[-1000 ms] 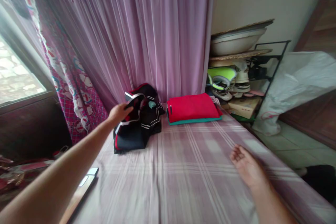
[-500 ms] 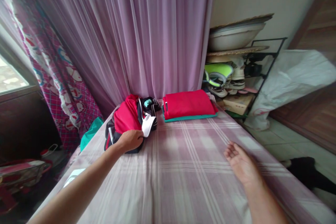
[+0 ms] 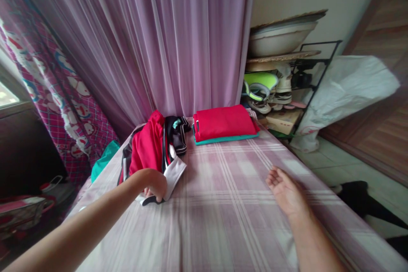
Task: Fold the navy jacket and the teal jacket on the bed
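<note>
Clothing: one folded stack (image 3: pixel 226 122), one loose heap (image 3: pixel 145 146). Curtains: two, one purple curtain (image 3: pixel 191 42), one patterned curtain (image 3: pixel 75 112). Single items: basin (image 3: pixel 280 40), visor (image 3: pixel 263 80), cardboard box (image 3: pixel 282 121), white bag (image 3: pixel 347 89); shoes (image 3: pixel 261 107) several, exact count unclear.

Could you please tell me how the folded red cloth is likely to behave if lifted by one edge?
The folded red cloth would probably sag and start unfolding, since no fastening shows around its layers. It may slide off the teal cloth beneath, as it seems simply laid on top. Lying low and flat, it looks unlikely to roll or tip.
</note>
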Action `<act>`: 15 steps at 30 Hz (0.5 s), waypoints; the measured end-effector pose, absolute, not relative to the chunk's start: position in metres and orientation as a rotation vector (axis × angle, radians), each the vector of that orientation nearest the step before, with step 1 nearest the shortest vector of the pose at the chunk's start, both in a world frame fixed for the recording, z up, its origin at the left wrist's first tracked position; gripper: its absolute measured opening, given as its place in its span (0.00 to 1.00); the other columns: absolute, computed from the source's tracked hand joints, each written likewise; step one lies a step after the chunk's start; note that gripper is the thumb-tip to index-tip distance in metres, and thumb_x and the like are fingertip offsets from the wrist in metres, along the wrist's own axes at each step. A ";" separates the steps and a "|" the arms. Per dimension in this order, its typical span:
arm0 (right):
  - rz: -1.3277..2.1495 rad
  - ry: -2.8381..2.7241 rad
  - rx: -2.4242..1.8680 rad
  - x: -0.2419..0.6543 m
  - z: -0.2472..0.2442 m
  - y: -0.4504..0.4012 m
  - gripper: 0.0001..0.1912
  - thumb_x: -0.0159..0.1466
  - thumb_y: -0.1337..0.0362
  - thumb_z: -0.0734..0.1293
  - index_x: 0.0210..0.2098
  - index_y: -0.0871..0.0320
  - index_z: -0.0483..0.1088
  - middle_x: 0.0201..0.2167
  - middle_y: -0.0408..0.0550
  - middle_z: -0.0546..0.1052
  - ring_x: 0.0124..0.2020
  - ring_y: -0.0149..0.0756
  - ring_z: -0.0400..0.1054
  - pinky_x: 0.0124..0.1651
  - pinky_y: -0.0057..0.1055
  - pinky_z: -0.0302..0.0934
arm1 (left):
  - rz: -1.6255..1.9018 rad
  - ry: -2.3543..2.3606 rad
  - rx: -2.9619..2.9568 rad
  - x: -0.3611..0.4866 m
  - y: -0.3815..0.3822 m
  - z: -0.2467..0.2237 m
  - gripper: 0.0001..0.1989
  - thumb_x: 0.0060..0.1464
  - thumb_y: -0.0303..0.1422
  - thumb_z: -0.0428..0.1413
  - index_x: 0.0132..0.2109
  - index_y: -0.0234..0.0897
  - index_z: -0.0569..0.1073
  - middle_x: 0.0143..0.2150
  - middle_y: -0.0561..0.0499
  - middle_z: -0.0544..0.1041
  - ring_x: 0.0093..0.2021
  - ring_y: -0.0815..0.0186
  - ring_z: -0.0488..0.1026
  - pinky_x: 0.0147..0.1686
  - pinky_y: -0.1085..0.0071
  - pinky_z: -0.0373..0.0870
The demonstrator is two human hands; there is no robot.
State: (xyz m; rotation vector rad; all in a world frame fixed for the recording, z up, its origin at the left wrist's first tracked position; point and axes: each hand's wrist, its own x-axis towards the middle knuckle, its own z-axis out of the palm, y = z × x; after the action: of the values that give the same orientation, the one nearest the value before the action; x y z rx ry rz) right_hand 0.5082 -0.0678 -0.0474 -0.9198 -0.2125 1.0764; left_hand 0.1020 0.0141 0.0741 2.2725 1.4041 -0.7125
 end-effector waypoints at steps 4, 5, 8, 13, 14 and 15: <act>1.071 -0.238 -0.919 0.507 -0.049 -0.067 0.15 0.46 0.60 0.78 0.32 0.56 0.76 0.27 0.43 0.77 0.30 0.29 0.70 0.31 0.24 0.69 | -0.824 1.411 2.125 0.119 0.029 0.092 0.12 0.43 0.38 0.62 0.18 0.39 0.76 0.19 0.49 0.78 0.19 0.64 0.73 0.23 0.70 0.71; 1.068 -0.245 -0.919 0.507 -0.050 -0.067 0.15 0.46 0.60 0.78 0.32 0.56 0.76 0.27 0.43 0.77 0.30 0.29 0.70 0.32 0.24 0.68 | -0.783 1.439 2.142 0.127 0.037 0.096 0.14 0.46 0.41 0.60 0.20 0.38 0.77 0.21 0.48 0.78 0.21 0.63 0.74 0.25 0.70 0.72; 1.048 -0.269 -0.930 0.505 -0.051 -0.067 0.15 0.47 0.59 0.78 0.32 0.56 0.76 0.27 0.44 0.77 0.30 0.30 0.71 0.31 0.24 0.68 | -0.516 1.576 2.284 0.161 0.067 0.106 0.15 0.53 0.43 0.56 0.29 0.38 0.80 0.30 0.46 0.82 0.34 0.60 0.78 0.37 0.68 0.74; 1.035 -0.270 -0.944 0.504 -0.049 -0.068 0.16 0.47 0.57 0.78 0.33 0.55 0.76 0.27 0.43 0.77 0.30 0.31 0.71 0.32 0.25 0.68 | 0.040 1.884 2.368 0.224 0.104 0.096 0.21 0.61 0.42 0.49 0.56 0.38 0.73 0.55 0.41 0.78 0.54 0.55 0.74 0.50 0.64 0.69; 1.035 -0.268 -0.946 0.503 -0.048 -0.068 0.17 0.47 0.56 0.78 0.33 0.55 0.76 0.27 0.43 0.77 0.31 0.31 0.71 0.32 0.25 0.68 | 0.104 1.926 2.343 0.233 0.108 0.091 0.23 0.61 0.42 0.49 0.59 0.38 0.70 0.56 0.40 0.77 0.55 0.55 0.74 0.50 0.64 0.70; 1.034 -0.263 -0.945 0.503 -0.047 -0.068 0.17 0.47 0.56 0.79 0.33 0.55 0.76 0.27 0.43 0.77 0.31 0.31 0.71 0.32 0.25 0.68 | 0.150 1.956 2.315 0.240 0.111 0.085 0.25 0.61 0.43 0.51 0.61 0.37 0.68 0.56 0.40 0.76 0.55 0.55 0.74 0.48 0.65 0.70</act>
State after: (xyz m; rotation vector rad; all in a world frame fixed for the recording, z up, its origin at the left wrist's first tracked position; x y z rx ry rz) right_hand 0.5032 -0.0681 -0.0471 -0.9453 -0.2631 1.0342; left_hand 0.2400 0.1108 0.0852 2.3149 1.9558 0.1501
